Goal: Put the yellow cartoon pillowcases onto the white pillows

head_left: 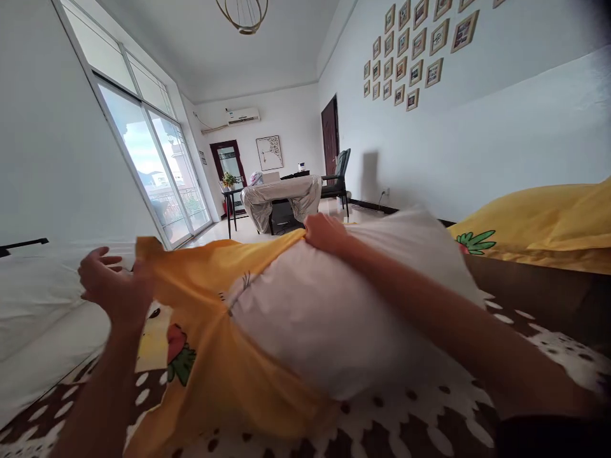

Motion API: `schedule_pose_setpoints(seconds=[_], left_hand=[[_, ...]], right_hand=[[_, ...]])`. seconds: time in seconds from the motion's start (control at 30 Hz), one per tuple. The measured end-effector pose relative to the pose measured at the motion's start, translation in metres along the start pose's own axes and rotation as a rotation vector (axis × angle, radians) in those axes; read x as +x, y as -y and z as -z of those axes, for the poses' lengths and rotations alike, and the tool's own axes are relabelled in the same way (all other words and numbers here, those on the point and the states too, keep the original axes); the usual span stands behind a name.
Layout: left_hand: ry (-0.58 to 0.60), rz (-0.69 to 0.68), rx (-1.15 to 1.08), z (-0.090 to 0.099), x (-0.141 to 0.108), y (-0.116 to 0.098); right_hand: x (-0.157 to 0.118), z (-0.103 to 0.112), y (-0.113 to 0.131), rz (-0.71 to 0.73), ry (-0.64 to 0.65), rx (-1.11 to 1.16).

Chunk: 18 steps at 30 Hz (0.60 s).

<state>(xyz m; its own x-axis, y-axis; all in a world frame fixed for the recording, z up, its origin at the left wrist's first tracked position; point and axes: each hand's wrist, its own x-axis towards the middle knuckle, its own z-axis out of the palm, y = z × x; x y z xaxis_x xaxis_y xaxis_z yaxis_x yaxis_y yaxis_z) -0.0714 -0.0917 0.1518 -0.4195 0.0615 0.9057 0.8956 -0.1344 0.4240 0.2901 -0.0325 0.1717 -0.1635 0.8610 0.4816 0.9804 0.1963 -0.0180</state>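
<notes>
A white pillow (344, 312) lies partly inside a yellow-orange pillowcase (205, 280) printed with a red and green plant-like figure. My right hand (327, 232) is closed on the far edge of the pillowcase opening, and its forearm crosses above the pillow. Near the closed end of the case, my left hand (114, 283) is raised with its fingers apart, slightly smeared by motion. Its thumb side is close to the case's corner; whether it touches the cloth is hard to see. The pillow's right end sticks out of the case.
Beneath everything is a brown and white spotted bed sheet (410, 420). White bedding (42, 324) lies at the left, and another yellow pillow (548, 216) at the right. Farther off are a covered table (286, 187), a dark chair (338, 181) and a window (157, 159).
</notes>
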Motion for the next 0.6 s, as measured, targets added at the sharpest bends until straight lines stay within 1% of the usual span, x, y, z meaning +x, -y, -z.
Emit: schedule_pose_setpoints(seconds=[0.03, 0.07, 0.1, 0.13, 0.2, 0.23, 0.27, 0.3, 0.33, 0.4, 0.47, 0.53, 0.6], left_hand=[[-0.016, -0.065, -0.033, 0.004, -0.023, -0.011], [0.031, -0.183, -0.081, 0.01, -0.046, -0.024], [0.141, -0.321, -0.149, 0.017, -0.07, -0.038], [0.331, -0.49, -0.206, 0.024, -0.093, -0.053], [0.798, -0.854, -0.34, 0.033, -0.136, -0.079], [0.99, -0.931, -0.371, 0.034, -0.154, -0.088], [1.149, -0.98, -0.374, 0.032, -0.17, -0.095], [1.248, -0.997, -0.367, 0.028, -0.184, -0.099], [1.305, -0.983, -0.35, 0.022, -0.195, -0.1], [1.332, -0.919, -0.316, 0.005, -0.207, -0.097], [1.337, -0.839, -0.298, -0.012, -0.209, -0.092], [1.374, -0.795, -0.288, -0.026, -0.204, -0.091], [1.438, -0.796, -0.267, -0.033, -0.198, -0.096]], right_hand=[[0.001, -0.017, -0.005, -0.023, 0.017, 0.002], [0.002, -0.031, -0.009, -0.036, 0.027, 0.005], [0.004, -0.041, -0.012, -0.042, 0.032, 0.008], [0.007, -0.048, -0.015, -0.041, 0.038, 0.012], [0.011, -0.056, -0.016, -0.013, 0.049, 0.018], [0.011, -0.058, -0.016, 0.008, 0.051, 0.02], [0.008, -0.06, -0.014, 0.04, 0.051, 0.023], [0.001, -0.063, -0.012, 0.091, 0.05, 0.033], [-0.011, -0.067, -0.01, 0.161, 0.047, 0.046], [-0.047, -0.081, -0.007, 0.365, 0.055, 0.086], [-0.096, -0.1, -0.009, 0.586, 0.083, 0.105], [-0.144, -0.119, -0.015, 0.749, 0.104, 0.103], [-0.178, -0.134, -0.025, 0.752, 0.057, 0.053]])
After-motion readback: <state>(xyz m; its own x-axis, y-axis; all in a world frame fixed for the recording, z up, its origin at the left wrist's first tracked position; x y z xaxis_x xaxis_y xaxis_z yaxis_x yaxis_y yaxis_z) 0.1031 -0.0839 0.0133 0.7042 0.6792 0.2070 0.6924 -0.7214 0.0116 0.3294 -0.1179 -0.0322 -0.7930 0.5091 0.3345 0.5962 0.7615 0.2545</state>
